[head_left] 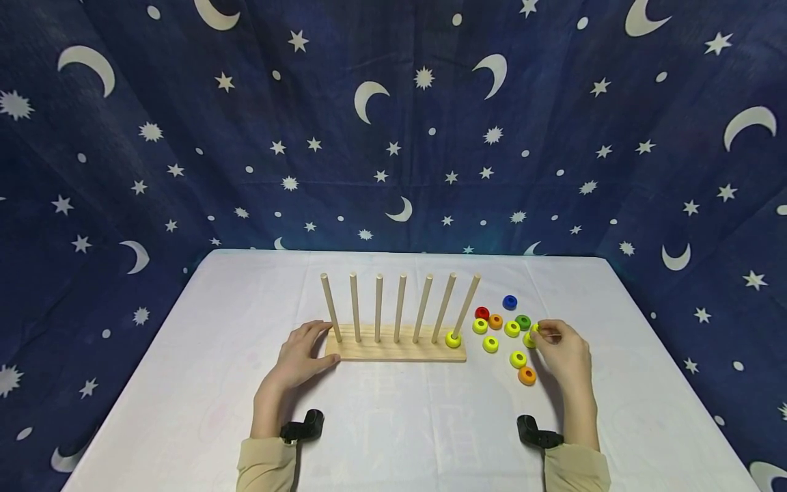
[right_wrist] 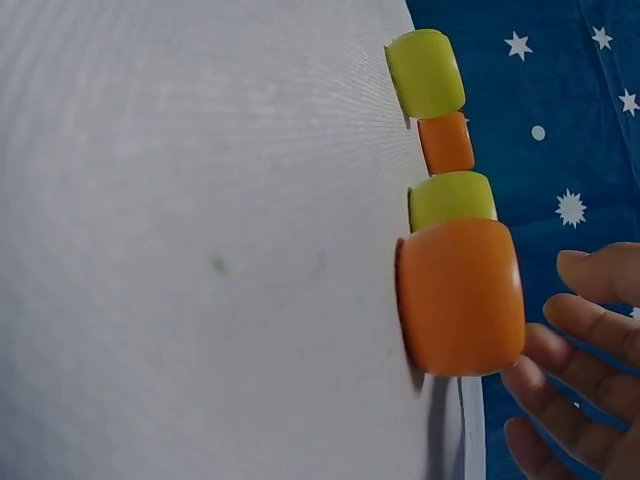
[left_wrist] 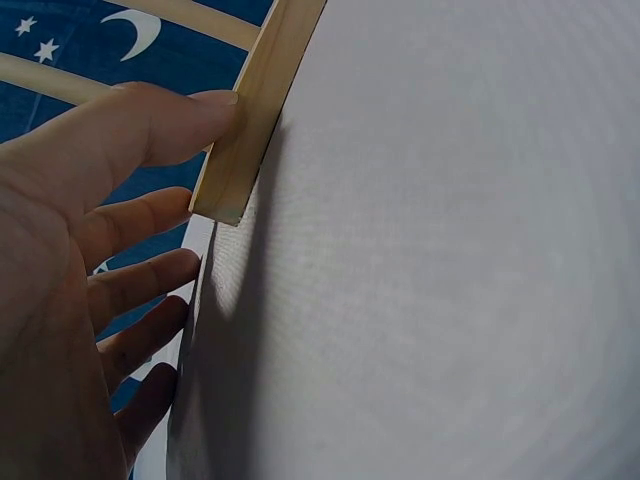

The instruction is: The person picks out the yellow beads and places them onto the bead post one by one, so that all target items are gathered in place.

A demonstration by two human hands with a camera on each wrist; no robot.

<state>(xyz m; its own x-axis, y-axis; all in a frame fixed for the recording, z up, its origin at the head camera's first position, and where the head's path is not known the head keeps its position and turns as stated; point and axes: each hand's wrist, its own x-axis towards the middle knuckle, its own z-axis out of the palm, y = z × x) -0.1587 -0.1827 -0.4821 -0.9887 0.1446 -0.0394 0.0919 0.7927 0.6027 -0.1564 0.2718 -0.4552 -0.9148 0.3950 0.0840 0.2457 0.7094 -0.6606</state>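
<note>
At its left end, a wooden peg rack [head_left: 393, 351] is gripped by my left hand [head_left: 300, 357]. The left thumb [left_wrist: 190, 125] presses the front edge of the base, with the other fingers at the end and back. One yellow ring [head_left: 453, 343] sits at the bottom of the rightmost peg. My right hand [head_left: 562, 350] reaches over the loose rings, thumb and index finger close together at a yellow ring [head_left: 528, 340]. In the right wrist view its fingers [right_wrist: 590, 325] are loosely bent, with no ring showing between the tips; an orange ring [right_wrist: 462, 298] partly covers them.
Loose rings lie right of the rack: several yellow ones, a red ring [head_left: 482, 313], a blue ring [head_left: 509, 302], a green ring [head_left: 523, 322] and two orange. The white tabletop [head_left: 399, 424] meets a dark blue star-patterned cloth [head_left: 393, 205] at the back.
</note>
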